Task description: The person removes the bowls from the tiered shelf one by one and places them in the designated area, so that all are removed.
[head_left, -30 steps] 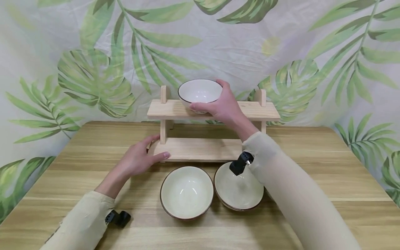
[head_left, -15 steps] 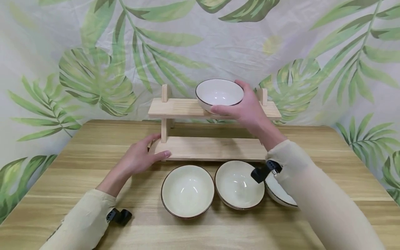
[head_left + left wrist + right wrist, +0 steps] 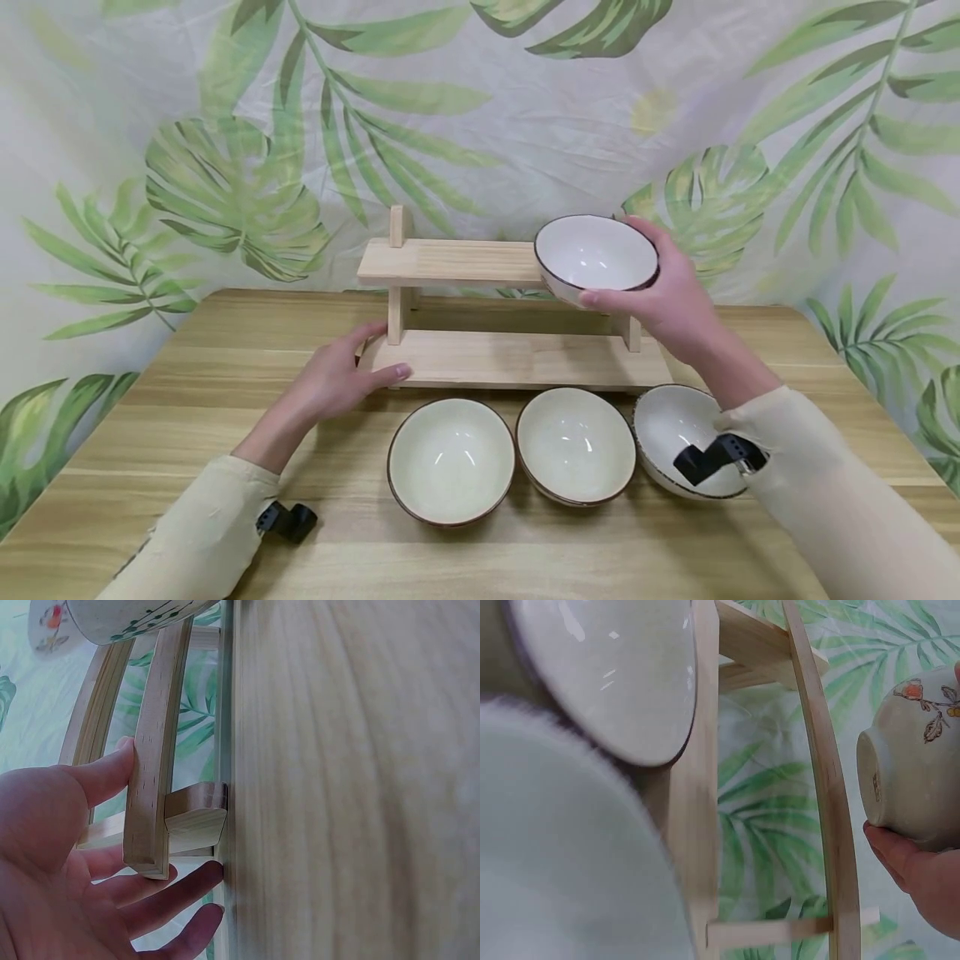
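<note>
In the head view my right hand (image 3: 678, 304) holds a white bowl (image 3: 596, 254) with a dark rim, thumb on the near side and fingers round the right. This bowl overlaps the right end of the upper board of a two-tier wooden rack (image 3: 487, 358). The right wrist view shows its painted flower side and foot ring, tilted away from the rack. My left hand (image 3: 337, 375) grips the lower board's left end. In the left wrist view the thumb lies on one face of that board and the fingers reach round the other.
In front of the rack stand a cream bowl (image 3: 450, 462) on the left, another cream bowl (image 3: 576, 446) in the middle and a white bowl (image 3: 675, 417) on the right, partly behind my right sleeve. A leaf-printed cloth (image 3: 480, 100) hangs behind the wooden table (image 3: 337, 558).
My right hand has carried the bowl rightward along the upper board to its right end and slightly down. The right-hand white bowl has come into view. My left hand keeps its grip.
</note>
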The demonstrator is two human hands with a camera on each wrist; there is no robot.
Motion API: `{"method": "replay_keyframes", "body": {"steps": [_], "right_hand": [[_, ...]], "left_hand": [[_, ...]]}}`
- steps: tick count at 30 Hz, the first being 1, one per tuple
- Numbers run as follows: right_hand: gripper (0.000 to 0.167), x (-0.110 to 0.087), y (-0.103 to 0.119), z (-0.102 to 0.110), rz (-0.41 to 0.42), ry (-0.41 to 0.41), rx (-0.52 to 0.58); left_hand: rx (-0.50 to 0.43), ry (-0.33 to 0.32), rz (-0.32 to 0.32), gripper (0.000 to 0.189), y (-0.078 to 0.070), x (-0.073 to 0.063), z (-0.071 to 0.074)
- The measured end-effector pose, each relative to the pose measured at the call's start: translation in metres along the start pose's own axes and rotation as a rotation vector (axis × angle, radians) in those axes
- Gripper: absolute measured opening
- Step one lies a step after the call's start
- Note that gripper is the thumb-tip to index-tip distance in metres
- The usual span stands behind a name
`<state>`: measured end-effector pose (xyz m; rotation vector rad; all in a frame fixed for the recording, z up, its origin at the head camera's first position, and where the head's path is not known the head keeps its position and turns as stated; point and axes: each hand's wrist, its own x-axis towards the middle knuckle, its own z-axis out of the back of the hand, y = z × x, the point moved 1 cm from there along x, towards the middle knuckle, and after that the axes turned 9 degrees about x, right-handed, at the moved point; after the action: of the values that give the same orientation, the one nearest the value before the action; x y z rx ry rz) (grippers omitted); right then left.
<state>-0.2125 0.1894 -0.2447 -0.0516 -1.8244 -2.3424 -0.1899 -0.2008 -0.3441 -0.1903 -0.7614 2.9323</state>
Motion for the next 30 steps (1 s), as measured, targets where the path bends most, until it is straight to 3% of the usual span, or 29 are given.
{"method": "replay_keyframes", "body": {"steps": [12, 21, 24, 30], "right_hand": [[0.107, -0.041, -0.022, 0.041, -0.007, -0.027, -0.069], [0.104, -0.065, -0.048, 0.074, 0.029, -0.097, -0.1], [0.103, -0.075, -0.058, 0.088, 0.013, -0.121, -0.087], [0.099, -0.095, -0.076, 0.114, 0.017, -0.148, 0.054]], "left_hand": [[0.007, -0.002, -0.006, 0.091, 0.0, 0.0, 0.001], [-0.002, -0.005, 0.001, 0.09, 0.0, -0.001, 0.0], [-0.004, -0.004, 0.004, 0.09, 0.0, -0.002, 0.0], [-0.006, -0.002, 0.007, 0.09, 0.0, -0.002, -0.001]]}}
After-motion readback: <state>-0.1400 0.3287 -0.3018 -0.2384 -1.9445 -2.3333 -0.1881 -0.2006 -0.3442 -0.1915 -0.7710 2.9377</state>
